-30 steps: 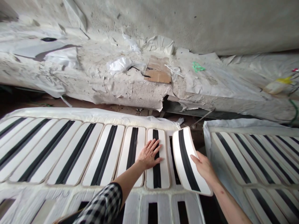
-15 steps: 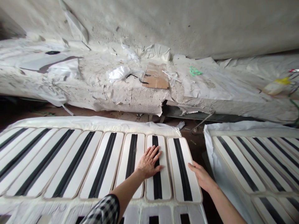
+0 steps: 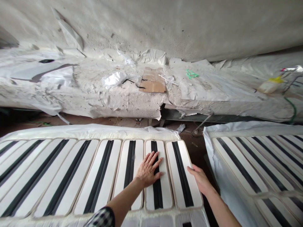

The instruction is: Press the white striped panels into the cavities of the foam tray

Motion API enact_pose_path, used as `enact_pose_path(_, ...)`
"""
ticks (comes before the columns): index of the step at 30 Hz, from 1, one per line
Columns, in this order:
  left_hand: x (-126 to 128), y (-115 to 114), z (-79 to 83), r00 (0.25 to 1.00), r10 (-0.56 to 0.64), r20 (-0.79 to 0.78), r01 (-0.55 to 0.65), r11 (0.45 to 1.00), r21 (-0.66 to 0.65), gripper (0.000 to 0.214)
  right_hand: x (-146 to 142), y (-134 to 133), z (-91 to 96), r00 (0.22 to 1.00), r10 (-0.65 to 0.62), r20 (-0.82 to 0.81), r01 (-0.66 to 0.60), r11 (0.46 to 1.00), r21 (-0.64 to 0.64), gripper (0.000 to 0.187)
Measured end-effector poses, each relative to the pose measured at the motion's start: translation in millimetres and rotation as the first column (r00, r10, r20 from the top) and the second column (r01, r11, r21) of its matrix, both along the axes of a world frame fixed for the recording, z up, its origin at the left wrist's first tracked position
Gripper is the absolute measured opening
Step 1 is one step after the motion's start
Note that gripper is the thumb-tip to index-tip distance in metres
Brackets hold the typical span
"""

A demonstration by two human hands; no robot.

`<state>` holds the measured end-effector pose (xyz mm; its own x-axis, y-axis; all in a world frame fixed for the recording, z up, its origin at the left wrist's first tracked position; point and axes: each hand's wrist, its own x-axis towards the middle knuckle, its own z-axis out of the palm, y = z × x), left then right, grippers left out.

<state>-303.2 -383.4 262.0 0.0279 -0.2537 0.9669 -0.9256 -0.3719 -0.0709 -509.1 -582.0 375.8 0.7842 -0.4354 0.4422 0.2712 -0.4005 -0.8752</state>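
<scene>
My left hand (image 3: 149, 169) lies flat, fingers spread, on a white rounded panel with a black stripe (image 3: 163, 195). My right hand (image 3: 200, 178) grips the right edge of the end panel (image 3: 194, 195), thumb on top; its other fingers are hidden behind the edge. This end panel has the same black lengthwise stripe and a beige rim. To the left, several matching panels (image 3: 99, 176) lie side by side in a row on a thick pale base (image 3: 123, 130) covered in white sheeting.
A second sheeted stack (image 3: 209, 151) with similar striped panels stands at the right, across a dark gap. Behind runs a grimy covered ledge (image 3: 132, 105) with a cardboard piece (image 3: 153, 80), crumpled white plastic (image 3: 115, 78), green string (image 3: 191, 74) and a yellow-topped container (image 3: 270, 85).
The view has shifted slightly, so the panels and ledge sit a little further left and mostly lower. Both hands keep the same places on their panels.
</scene>
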Motion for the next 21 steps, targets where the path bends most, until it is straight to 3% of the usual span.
enact_pose_path(8, -6, 3, 3.4, 0.999, 0.041, 0.008, -0.041, 0.999, 0.018, 0.069, 7, 1, 3.2, 0.996, -0.083, -0.032, 0.083, 0.996, -0.015, 0.036)
enact_pose_path(13, -8, 3, 4.1, 0.998, 0.065, 0.022, -0.065, 0.998, 0.023, 0.067, 11, 0, 1.5, 0.984, -0.175, 0.016, 0.176, 0.978, -0.110, 0.039)
enact_pose_path(17, -6, 2, 2.9, 0.997, 0.065, 0.039, -0.065, 0.998, 0.012, 0.067, 15, -5, -0.2, 0.963, -0.263, 0.061, 0.270, 0.932, -0.241, 0.038)
enact_pose_path(21, -5, -1, 2.7, 0.999, 0.049, 0.020, -0.049, 0.999, 0.013, 0.064, 19, -8, 0.2, 0.926, -0.370, 0.082, 0.373, 0.853, -0.365, 0.028)
